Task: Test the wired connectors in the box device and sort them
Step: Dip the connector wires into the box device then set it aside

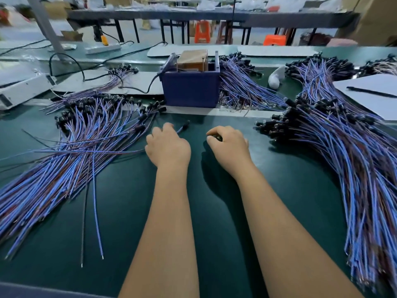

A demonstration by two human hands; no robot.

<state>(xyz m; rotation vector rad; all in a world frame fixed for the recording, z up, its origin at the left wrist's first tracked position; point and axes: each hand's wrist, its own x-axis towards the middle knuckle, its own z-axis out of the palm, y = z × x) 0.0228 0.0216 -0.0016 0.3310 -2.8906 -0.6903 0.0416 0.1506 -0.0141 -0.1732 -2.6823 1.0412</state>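
The blue box device (190, 90) stands at the middle back of the green table (150, 211). In front of it, my left hand (167, 145) grips one wired connector (184, 127), whose black plug pokes out past the fingers toward the box. My right hand (228, 145) has curled fingers round a small black connector (217, 137), mostly hidden by the fingers. A big pile of blue-and-red wired connectors (81, 147) lies to the left. Another pile (343, 151) lies to the right.
More wire bundles (242, 87) lie behind and right of the box. A white sheet with a black cable tie (373, 93) sits at the right. A black power cord (90, 76) and a white power strip (103, 48) lie at the back left.
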